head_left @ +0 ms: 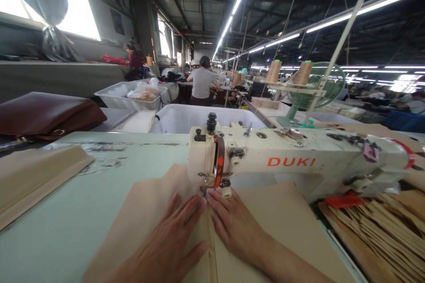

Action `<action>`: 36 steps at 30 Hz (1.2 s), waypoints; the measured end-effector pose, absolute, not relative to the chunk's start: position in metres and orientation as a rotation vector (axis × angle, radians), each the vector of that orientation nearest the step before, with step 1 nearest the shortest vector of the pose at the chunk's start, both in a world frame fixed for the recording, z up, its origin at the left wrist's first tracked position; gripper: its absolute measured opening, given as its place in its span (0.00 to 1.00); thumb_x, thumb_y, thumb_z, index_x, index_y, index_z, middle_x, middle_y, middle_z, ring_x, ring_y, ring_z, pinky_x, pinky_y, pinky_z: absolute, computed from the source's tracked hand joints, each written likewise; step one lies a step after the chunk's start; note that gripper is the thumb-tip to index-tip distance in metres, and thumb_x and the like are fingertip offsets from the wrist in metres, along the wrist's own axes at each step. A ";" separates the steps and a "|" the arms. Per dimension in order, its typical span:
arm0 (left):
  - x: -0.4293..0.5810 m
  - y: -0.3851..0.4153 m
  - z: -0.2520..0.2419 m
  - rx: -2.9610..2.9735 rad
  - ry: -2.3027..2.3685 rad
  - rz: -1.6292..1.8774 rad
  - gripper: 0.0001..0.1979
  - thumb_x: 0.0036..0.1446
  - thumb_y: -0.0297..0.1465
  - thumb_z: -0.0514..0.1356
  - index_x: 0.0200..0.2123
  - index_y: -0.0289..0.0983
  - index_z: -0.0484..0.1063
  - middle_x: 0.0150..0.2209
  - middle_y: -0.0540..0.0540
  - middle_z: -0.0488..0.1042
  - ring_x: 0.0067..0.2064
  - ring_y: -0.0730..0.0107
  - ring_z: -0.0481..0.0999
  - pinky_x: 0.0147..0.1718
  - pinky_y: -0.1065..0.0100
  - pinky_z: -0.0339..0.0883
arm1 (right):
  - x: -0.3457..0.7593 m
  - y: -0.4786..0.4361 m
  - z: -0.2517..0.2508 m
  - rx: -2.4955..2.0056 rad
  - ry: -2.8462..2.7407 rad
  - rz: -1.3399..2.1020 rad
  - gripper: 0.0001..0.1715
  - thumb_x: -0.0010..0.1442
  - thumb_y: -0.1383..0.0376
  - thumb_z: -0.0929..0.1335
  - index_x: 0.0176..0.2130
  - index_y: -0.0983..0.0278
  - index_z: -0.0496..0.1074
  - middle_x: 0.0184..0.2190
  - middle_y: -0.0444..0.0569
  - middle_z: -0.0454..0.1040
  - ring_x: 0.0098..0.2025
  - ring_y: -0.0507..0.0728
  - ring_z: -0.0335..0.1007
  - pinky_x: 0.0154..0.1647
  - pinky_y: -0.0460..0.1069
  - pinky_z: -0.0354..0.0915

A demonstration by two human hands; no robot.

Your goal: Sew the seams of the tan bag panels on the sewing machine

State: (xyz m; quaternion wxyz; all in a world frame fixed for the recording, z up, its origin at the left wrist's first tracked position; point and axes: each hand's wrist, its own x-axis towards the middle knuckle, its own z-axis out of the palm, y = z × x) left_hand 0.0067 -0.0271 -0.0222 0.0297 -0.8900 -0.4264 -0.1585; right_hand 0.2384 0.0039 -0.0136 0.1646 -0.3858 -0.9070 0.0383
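Observation:
Both of my hands lie flat on a tan sheet of material [146,212] spread on the pale green sewing table [66,212]. My left hand [169,241] is open, fingers stretched toward the needle. My right hand [232,223] is open too, its fingertips just under the presser foot [207,191] of the cream sewing machine [299,161]. A narrow seam or strip [211,239] runs between the two hands toward me.
A stack of tan pieces [29,177] lies at the left, a brown bag [46,115] behind it. Cut tan strips [381,230] pile at the right. White bins [186,117], thread cones [274,70] and a green fan [315,86] stand behind. Other people sit at benches farther back.

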 end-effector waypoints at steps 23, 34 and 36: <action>0.035 -0.195 -0.053 -2.468 -1.042 -0.702 0.22 0.62 0.22 0.53 0.59 0.32 0.68 0.58 0.38 0.72 0.70 0.58 0.51 0.68 0.42 0.32 | 0.242 -0.189 -0.040 -0.963 -1.278 1.823 0.33 0.59 0.40 0.67 0.40 0.69 0.73 0.26 0.49 0.74 0.27 0.55 0.74 0.26 0.46 0.67; 0.008 -0.184 0.053 -2.472 -1.591 -1.131 0.20 0.68 0.35 0.51 0.60 0.43 0.66 0.56 0.50 0.74 0.56 0.62 0.75 0.55 0.68 0.68 | 0.261 -0.166 0.029 -1.100 -2.195 0.404 0.12 0.65 0.72 0.62 0.46 0.63 0.70 0.44 0.53 0.71 0.47 0.59 0.65 0.48 0.53 0.64; 0.006 -0.176 0.064 -2.421 -1.681 -1.192 0.19 0.68 0.40 0.51 0.58 0.44 0.70 0.52 0.51 0.78 0.52 0.60 0.78 0.53 0.66 0.71 | 0.249 -0.159 0.023 -1.052 -2.332 0.400 0.23 0.57 0.77 0.64 0.51 0.62 0.68 0.50 0.53 0.68 0.52 0.60 0.62 0.52 0.55 0.62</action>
